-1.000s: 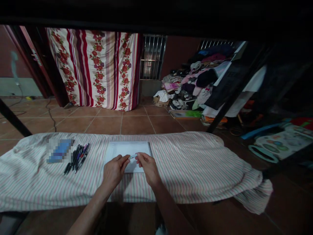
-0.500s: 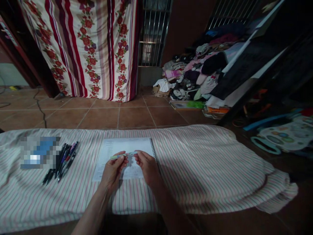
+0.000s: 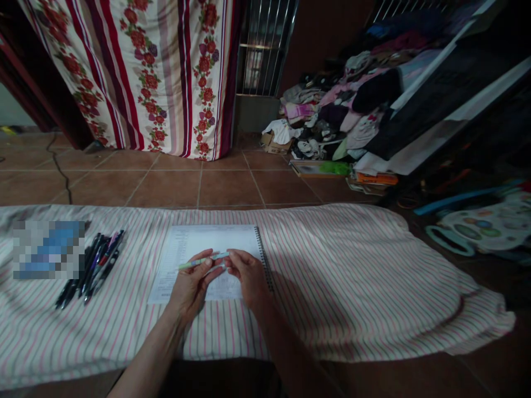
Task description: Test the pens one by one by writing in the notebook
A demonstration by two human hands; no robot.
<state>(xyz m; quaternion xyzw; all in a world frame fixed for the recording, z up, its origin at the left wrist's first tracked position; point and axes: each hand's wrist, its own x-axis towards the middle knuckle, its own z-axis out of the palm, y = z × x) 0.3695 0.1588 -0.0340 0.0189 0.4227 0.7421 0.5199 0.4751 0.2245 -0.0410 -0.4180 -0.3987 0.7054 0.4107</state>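
Both your bare hands meet over an open page, just in front of you. Your left hand (image 3: 189, 284) grips a slim pen (image 3: 193, 264), thumb pressed on top and fingers curled beneath it. Your right hand (image 3: 249, 276) pinches the pen's right end between thumb and fingertips, its other fingers bent inward. The pen lies nearly level between the two hands, its left end a little lower and sticking out past your left thumb. That end is pale green; toward the right it turns light blue.

Under your hands is a notebook (image 3: 207, 236), flat, with a dark spiral binding down its right edge. Faint print runs down the left side of its page, too small to read. Your right wrist crosses near the lower part of the binding.

The notebook rests on a striped cloth (image 3: 352, 276), white with thin pink and grey-green lines, bunched at the far right end. To the left of the notebook, well apart from your hands, a loose bundle of pens (image 3: 89, 271) lies slanted, mostly black, with touches of purple and red. Left of the bundle, close by, is a blue item (image 3: 53, 249) blurred into squares, so you cannot tell what it is.

Beyond are a tiled floor (image 3: 224, 185), a flowered curtain (image 3: 166, 83) and a heap of clothes (image 3: 332, 110).
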